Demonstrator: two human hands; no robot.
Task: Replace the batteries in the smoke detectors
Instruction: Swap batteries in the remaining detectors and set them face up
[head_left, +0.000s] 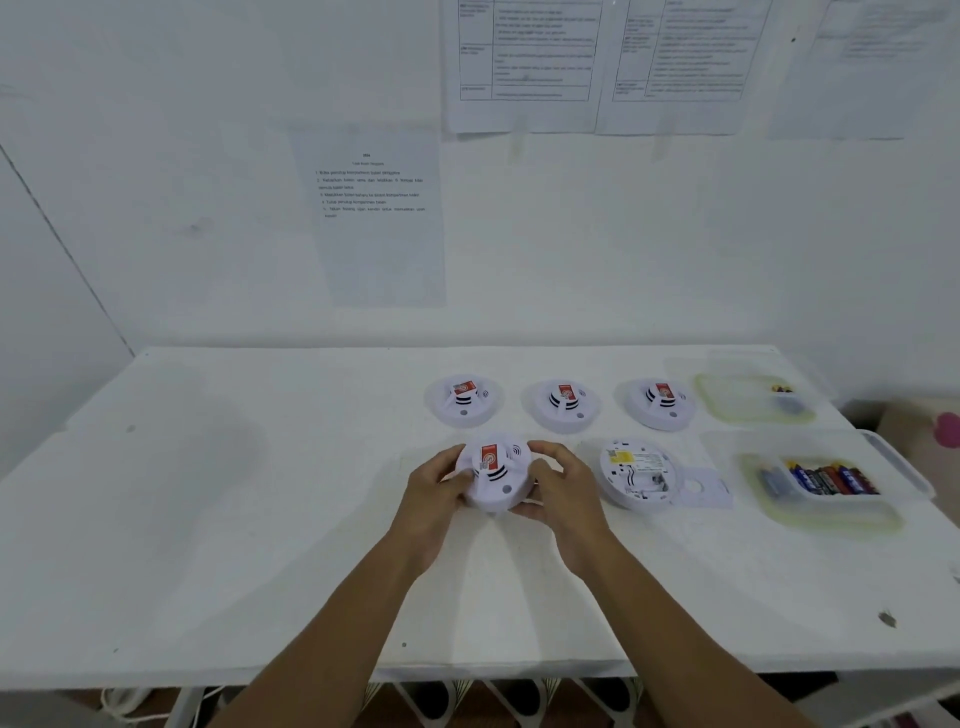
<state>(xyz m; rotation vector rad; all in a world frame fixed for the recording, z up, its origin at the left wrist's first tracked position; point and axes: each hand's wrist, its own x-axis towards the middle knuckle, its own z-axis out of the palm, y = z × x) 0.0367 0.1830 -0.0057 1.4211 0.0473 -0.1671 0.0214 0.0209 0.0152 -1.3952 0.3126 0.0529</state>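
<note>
A white round smoke detector (496, 475) with a red sticker on top sits face up between both hands at the table's middle. My left hand (434, 486) grips its left side and my right hand (558, 480) grips its right side. To its right lies another smoke detector (638, 473) turned upside down, its battery bay open, with its white cover (701, 487) beside it. Three more detectors (464, 400) (563, 404) (658, 402) stand face up in a row behind. A clear tub (831, 512) at the right holds several batteries (826, 478).
A second clear tub (737, 400) at the back right holds a couple of small batteries. The white table (234, 519) meets a white wall with printed sheets taped on it. The table's front edge runs just below my forearms.
</note>
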